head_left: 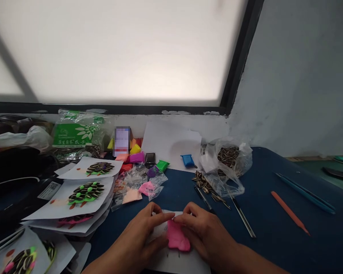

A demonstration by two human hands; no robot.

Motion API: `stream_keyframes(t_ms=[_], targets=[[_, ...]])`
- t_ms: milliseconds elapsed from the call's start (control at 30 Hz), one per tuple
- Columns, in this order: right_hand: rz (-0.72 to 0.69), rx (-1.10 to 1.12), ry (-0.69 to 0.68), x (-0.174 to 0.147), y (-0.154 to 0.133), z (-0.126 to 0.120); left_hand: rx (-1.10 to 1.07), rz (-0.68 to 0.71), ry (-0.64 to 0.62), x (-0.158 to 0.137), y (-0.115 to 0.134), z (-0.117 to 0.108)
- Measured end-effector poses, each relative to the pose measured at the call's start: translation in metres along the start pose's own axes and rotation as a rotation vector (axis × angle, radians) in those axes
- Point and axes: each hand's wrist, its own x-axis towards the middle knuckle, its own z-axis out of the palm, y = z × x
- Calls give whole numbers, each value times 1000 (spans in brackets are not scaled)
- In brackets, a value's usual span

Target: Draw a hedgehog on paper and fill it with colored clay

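A flattened lump of pink modelling clay (177, 239) lies on a white sheet of paper (185, 263) right in front of me. My left hand (148, 232) is closed at the clay's left side, its forefinger reaching to the top edge and its thumb against the side. From the other side, my right hand (201, 230) pinches the clay's upper right edge with bent fingers. Both sets of fingertips almost meet at the top of the lump. Short drawn lines show on the paper below the clay.
Paper sheets with seed-and-clay hedgehogs (85, 192) are stacked at left. Beyond my hands lie clay packets (137, 157), a blue packet (188, 160), loose sunflower seeds (205, 184) and a bag of seeds (228, 158). Pens (242, 217), an orange tool (290, 213) and blue tweezers (305, 193) are at right.
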Motion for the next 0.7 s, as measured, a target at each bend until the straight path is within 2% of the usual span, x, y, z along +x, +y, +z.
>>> stream_keyframes(t_ms=[133,333,500,700], targets=[[1,9,-8,0,-1,-2,33,29,58,0,-8,6],[24,14,21,-1,-4,-13,43,3,74,0,-10,11],[47,6,-68,-7,-12,-21,78,83,103,-1,-14,13],[46,-148,-140,-7,-15,-16,219,162,92,-5,-12,13]])
